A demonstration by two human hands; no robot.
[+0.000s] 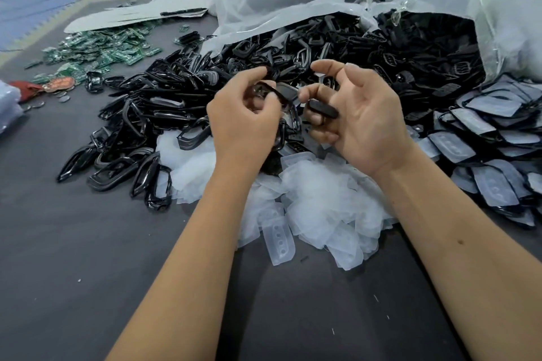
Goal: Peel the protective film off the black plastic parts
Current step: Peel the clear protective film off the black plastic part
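Bare forearms reach in from the near edge over the dark counter (88, 258), both raised above the work so the piece sits close under the eyes.

Behind them the big clear bag (484, 9) lies on its side with its mouth toward the person, spilling black parts within easy reach. From it spreads the heap of black plastic frames (140, 114) on the left. To the right lies a separate spread of still-filmed parts (492, 184), each with a pale sheet on it, apparently the stock waiting to be done. Directly below the hands sits the pile of peeled film (316, 202), where a stripped sheet would simply drop.

The left hand (243, 123) has its fingers curled round a black frame part (281, 91), pinching it near the top edge to steady it. The right hand (360, 117) holds a smaller black part (322, 108) among its lower fingers, with thumb and forefinger lifted and apart, likely poised to catch a film edge. Whether any film clings to the held frame I cannot tell; the spot is blurred.

Far left lies a scatter of green circuit boards (96, 53), well apart from the job.
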